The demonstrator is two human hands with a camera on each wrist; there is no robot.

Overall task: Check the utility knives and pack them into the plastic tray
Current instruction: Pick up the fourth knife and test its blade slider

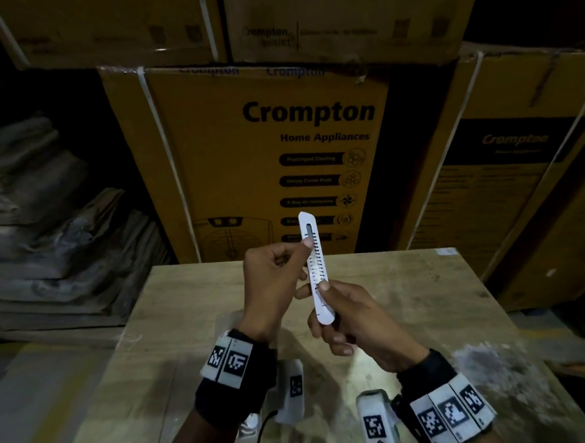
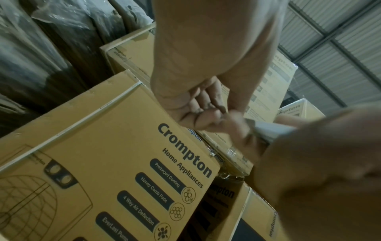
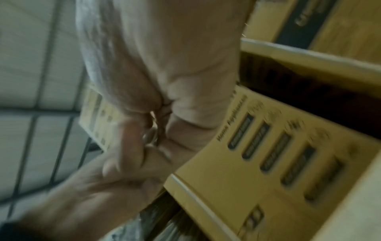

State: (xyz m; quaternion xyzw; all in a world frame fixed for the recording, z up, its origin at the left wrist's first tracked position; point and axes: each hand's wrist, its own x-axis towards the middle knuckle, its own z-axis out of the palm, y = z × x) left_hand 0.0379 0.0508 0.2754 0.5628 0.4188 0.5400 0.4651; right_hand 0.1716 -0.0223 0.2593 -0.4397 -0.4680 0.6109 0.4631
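A white utility knife with a notched slider track stands nearly upright above the wooden table. My left hand pinches its upper half, thumb on the track's edge. My right hand grips the lower end, thumb pressed on the body. No blade shows at the tip. In the left wrist view the left hand's fingertips meet a grey stretch of the knife beside the right hand. The right wrist view is blurred and shows both hands clasped together. No plastic tray is in view.
Large Crompton cardboard boxes are stacked right behind the table's far edge. A pile of wrapped flat sheets lies at the left. The table's left edge drops to the floor.
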